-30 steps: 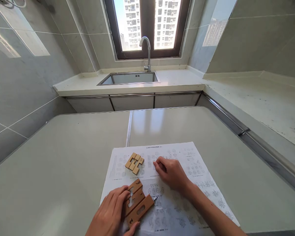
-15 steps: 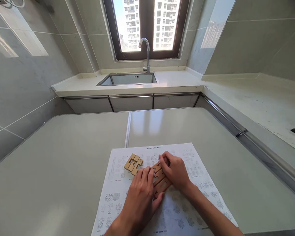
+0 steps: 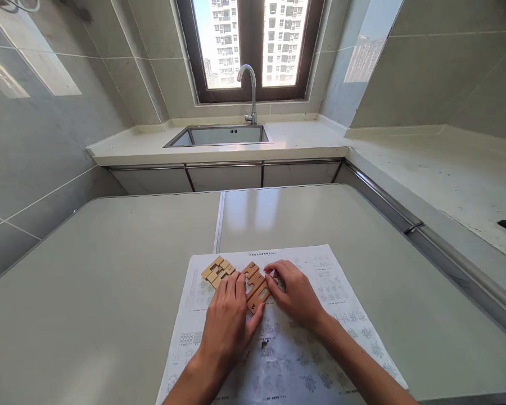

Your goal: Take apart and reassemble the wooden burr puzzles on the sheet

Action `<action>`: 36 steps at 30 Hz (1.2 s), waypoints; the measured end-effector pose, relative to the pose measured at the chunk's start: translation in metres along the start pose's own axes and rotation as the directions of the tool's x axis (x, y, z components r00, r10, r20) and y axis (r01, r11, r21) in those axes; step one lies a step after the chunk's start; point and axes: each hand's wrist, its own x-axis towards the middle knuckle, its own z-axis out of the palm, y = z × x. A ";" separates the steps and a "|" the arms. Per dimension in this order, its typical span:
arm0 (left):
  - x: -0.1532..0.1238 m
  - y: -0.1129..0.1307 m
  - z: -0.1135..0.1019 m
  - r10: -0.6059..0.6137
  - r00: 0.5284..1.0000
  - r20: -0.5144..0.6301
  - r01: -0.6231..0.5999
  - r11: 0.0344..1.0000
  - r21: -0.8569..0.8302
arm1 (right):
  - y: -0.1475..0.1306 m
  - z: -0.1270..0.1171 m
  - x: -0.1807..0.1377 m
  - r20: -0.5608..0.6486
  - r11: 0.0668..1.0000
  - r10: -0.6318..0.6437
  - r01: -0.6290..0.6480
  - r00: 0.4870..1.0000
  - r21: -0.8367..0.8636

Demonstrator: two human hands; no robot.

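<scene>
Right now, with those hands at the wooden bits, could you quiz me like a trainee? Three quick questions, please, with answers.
1. True or false: the left hand touches the reddish-brown wooden pieces.
2. From the person's side, the pale wooden pieces lie: A) to the right of the reddish-brown ones, B) on top of them, C) to their left.
3. What stands just behind the sink?

Key: 1. True. 2. C. 3. A faucet.

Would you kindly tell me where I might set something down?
Bare tabletop lies left and right of the printed sheet, and beyond it toward the counter. Crowded: the sheet's far part, where left hand and right hand flank brown blocks beside pale blocks.
</scene>
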 end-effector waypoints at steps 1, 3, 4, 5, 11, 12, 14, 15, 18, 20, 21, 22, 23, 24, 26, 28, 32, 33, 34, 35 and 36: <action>0.001 -0.004 -0.001 -0.006 1.000 -0.006 0.006 1.000 0.006 | 0.000 0.000 0.000 0.008 1.000 -0.008 0.008 1.000 0.005; 0.002 -0.011 -0.002 -0.016 1.000 -0.014 0.017 1.000 0.021 | 0.000 0.000 0.000 0.019 1.000 -0.009 0.009 1.000 0.017; 0.003 -0.013 -0.003 -0.021 1.000 -0.015 0.021 0.999 0.027 | -0.001 0.000 0.000 0.024 1.000 -0.008 0.007 1.000 0.024; 0.004 -0.015 -0.004 -0.025 1.000 -0.015 0.025 0.999 0.029 | -0.001 0.000 0.000 0.029 1.000 -0.006 0.005 1.000 0.030; 0.007 -0.017 -0.002 -0.036 0.999 -0.037 0.034 0.998 -0.057 | -0.001 -0.002 0.000 0.060 0.999 -0.021 0.018 0.998 0.051; 0.008 -0.016 -0.001 -0.039 0.998 -0.039 0.036 0.996 -0.077 | -0.001 -0.002 0.000 0.063 0.999 -0.026 0.023 0.998 0.048; 0.011 -0.013 0.003 -0.043 0.998 -0.036 0.039 0.992 -0.118 | 0.002 -0.001 0.000 0.051 1.000 -0.017 0.016 0.999 0.020; 0.013 -0.011 0.004 -0.042 0.999 -0.033 0.037 0.990 -0.139 | 0.003 -0.001 0.000 0.031 1.000 0.000 0.000 1.000 -0.005; 0.019 -0.005 0.008 -0.027 0.999 -0.023 0.022 0.980 -0.200 | 0.010 -0.001 0.001 -0.054 0.994 0.072 -0.076 0.996 -0.076; 0.023 -0.001 0.011 -0.013 1.000 -0.018 0.009 0.972 -0.236 | 0.013 -0.001 0.001 -0.090 0.989 0.099 -0.108 0.991 -0.102; 0.025 0.000 0.012 -0.010 1.000 -0.015 0.006 0.969 -0.248 | 0.014 -0.002 0.002 -0.099 0.987 0.103 -0.114 0.990 -0.112; 0.028 0.002 0.013 -0.006 1.000 -0.010 0.003 0.969 -0.247 | 0.015 -0.002 0.002 -0.104 0.985 0.103 -0.116 0.989 -0.125; 0.031 0.002 0.014 -0.001 1.000 -0.002 0.000 0.973 -0.232 | 0.015 -0.002 0.002 -0.105 0.984 0.100 -0.114 0.989 -0.140; 0.033 0.003 0.016 0.004 1.000 0.007 -0.003 0.978 -0.206 | 0.015 -0.002 0.002 -0.103 0.982 0.093 -0.109 0.990 -0.157; 0.038 0.003 0.019 0.010 1.000 0.022 -0.007 0.990 -0.144 | 0.014 -0.001 0.002 -0.093 0.977 0.073 -0.090 0.993 -0.195; 0.042 0.003 0.021 0.007 0.999 0.033 -0.004 0.995 -0.098 | 0.014 0.000 0.002 -0.082 0.970 0.050 -0.068 0.995 -0.235; 0.046 0.001 0.021 -0.011 0.999 0.053 0.013 0.999 -0.030 | 0.014 0.003 0.001 -0.073 0.952 0.025 -0.047 0.997 -0.302; 0.046 0.001 0.021 -0.013 0.998 0.061 0.014 1.000 -0.015 | 0.014 0.004 0.001 -0.073 0.948 0.024 -0.046 0.997 -0.316; 0.046 0.001 0.020 -0.014 0.998 0.068 0.014 1.000 -0.003 | 0.014 0.004 0.001 -0.075 0.943 0.024 -0.048 0.997 -0.329; 0.046 0.001 0.019 -0.014 0.997 0.075 0.014 1.000 0.006 | 0.014 0.004 0.001 -0.080 0.938 0.027 -0.053 0.996 -0.342; 0.046 0.000 0.019 -0.013 0.997 0.081 0.012 1.000 0.013 | 0.014 0.004 0.001 -0.086 0.933 0.032 -0.061 0.996 -0.354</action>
